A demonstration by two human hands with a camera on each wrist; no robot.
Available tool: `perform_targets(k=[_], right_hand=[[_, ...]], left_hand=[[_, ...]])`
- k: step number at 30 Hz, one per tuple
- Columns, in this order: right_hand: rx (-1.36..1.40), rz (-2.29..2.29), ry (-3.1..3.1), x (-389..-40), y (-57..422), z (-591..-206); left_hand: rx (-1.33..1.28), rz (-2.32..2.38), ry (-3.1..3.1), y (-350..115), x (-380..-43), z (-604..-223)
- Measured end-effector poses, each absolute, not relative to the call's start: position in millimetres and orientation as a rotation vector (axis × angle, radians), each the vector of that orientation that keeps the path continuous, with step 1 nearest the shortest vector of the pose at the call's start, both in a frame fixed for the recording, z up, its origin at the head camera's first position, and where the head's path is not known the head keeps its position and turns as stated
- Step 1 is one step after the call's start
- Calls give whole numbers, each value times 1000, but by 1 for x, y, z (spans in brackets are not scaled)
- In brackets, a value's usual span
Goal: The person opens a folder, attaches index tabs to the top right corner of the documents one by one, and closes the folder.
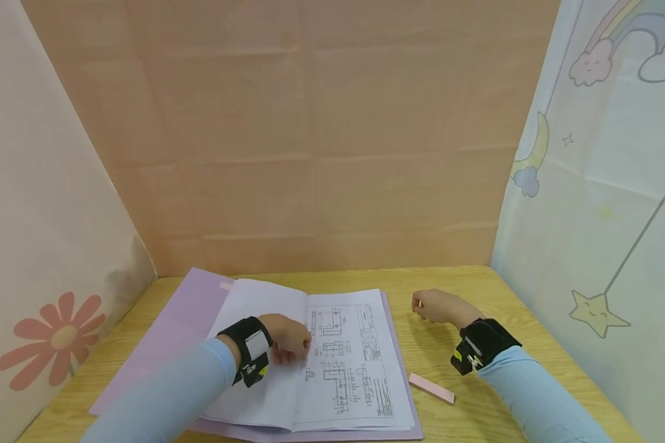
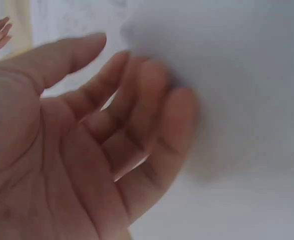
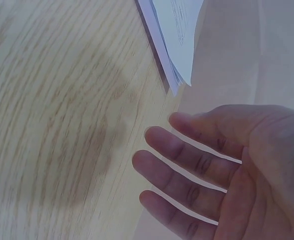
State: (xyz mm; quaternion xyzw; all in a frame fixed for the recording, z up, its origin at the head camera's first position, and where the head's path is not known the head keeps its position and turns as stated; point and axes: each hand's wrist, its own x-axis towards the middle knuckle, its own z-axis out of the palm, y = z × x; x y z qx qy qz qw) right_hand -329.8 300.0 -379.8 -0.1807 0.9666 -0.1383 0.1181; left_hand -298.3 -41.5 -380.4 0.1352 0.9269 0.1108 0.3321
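A lilac folder (image 1: 166,344) lies spread on the table, holding a stack of white sheets. Its right-hand sheet (image 1: 390,406) carries printed technical drawings, while the left-hand page (image 1: 249,394) is blank. Over the blank page near the fold is my left hand (image 1: 289,338), its fingers loosely bent and nothing between them. In the left wrist view, those fingers (image 2: 179,120) lie right at the white paper, thumb apart. My right hand (image 1: 440,306) hovers above the table to the right of the folder, holding nothing. Its fingers (image 3: 172,175) are spread and slightly bent in the right wrist view.
A small pink bar (image 1: 432,389) lies on the wooden table (image 1: 443,360) beside the folder's right edge. Brown paper (image 1: 310,135) covers the back. A flower-print panel (image 1: 61,215) stands at the left, and a panel with a star and rainbow (image 1: 604,234) at the right.
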Motion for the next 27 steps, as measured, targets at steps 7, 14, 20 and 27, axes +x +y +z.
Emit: perform_targets(k=[7, 14, 20, 27], right_hand=[[-567, -434, 2824, -327, 301, -378], [-568, -422, 2839, -328, 302, -378], [-571, -412, 2837, -329, 301, -377], [-577, -406, 2831, -329, 301, -376]], left_hand=[[460, 424, 2480, -40, -325, -349], [431, 562, 2641, -43, -342, -366], [341, 544, 2694, -43, -346, -398], [373, 485, 2763, -44, -350, -414]])
